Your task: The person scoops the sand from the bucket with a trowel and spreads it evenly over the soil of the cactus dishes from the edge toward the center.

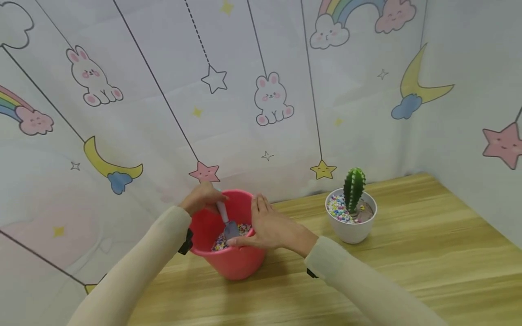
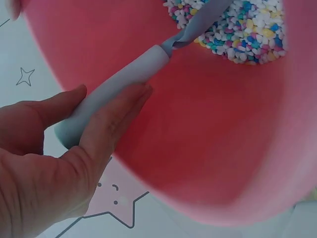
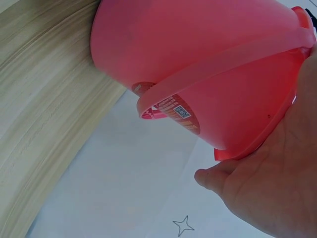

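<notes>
A red bucket (image 1: 238, 265) stands on the wooden table, with small multicoloured pebbles (image 2: 247, 37) at its bottom. My left hand (image 1: 205, 198) pinches the pale handle of a small trowel (image 1: 224, 213) between thumb and fingers. The trowel's grey-blue blade points down into the bucket and meets the pebbles. On the bucket's right side my right hand (image 1: 275, 226) holds the rim, thumb stretched along the near edge and the other fingers toward the far edge. In the right wrist view the bucket's handle (image 3: 223, 62) hangs against its outer wall, beside a printed label (image 3: 176, 111).
To the right on the wooden table (image 1: 428, 249) stands a white pot (image 1: 351, 231) holding a green cactus (image 1: 354, 188). Coloured pebbles cover part of the pot's top; a brown patch shows beside them. A patterned curtain (image 1: 244, 136) hangs behind the table.
</notes>
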`<state>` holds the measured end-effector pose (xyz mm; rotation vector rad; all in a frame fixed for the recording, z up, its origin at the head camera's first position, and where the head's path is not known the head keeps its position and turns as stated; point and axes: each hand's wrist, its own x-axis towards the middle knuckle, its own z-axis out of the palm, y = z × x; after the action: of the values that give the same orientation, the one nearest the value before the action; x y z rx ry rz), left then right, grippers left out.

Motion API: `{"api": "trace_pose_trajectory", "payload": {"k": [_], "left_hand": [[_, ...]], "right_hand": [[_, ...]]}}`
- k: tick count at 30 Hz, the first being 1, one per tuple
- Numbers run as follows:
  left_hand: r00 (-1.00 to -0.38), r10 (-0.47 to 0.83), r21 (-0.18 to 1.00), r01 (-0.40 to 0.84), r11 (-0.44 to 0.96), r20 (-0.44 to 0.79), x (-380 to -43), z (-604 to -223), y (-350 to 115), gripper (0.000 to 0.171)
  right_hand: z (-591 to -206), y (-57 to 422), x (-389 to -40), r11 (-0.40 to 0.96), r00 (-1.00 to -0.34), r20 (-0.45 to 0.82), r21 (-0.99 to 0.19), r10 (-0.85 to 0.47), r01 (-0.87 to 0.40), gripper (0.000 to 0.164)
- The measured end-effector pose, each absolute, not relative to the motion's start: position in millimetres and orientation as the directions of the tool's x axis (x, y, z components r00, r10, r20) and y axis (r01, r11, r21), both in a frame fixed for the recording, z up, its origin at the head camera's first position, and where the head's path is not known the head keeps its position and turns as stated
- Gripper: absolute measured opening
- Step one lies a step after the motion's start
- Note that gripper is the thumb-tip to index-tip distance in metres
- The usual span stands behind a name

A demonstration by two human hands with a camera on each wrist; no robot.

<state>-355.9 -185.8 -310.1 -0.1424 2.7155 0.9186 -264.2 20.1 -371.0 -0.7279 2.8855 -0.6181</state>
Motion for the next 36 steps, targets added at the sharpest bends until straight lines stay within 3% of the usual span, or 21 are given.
{"api": "trace_pose_trajectory", "payload": {"k": [17,36], "left_hand": [[-0.947,0.039,0.566,-0.157,0.809,-0.319,-361.0,-320.3,-169.5,0.029],[-0.936,0.095,0.511,-0.099,0.854,-0.339,-363.9,-318.6,-161.1,0.046]], "right_hand": [[-376.3,21.2,-266.9,0.792,-0.875,0.005,-0.424,-0.484,-0.44,0.135],[-374.6,19.6,-268.2,0.787,-0.874,-0.007,-0.438,-0.485,-0.434,0.135]]}}
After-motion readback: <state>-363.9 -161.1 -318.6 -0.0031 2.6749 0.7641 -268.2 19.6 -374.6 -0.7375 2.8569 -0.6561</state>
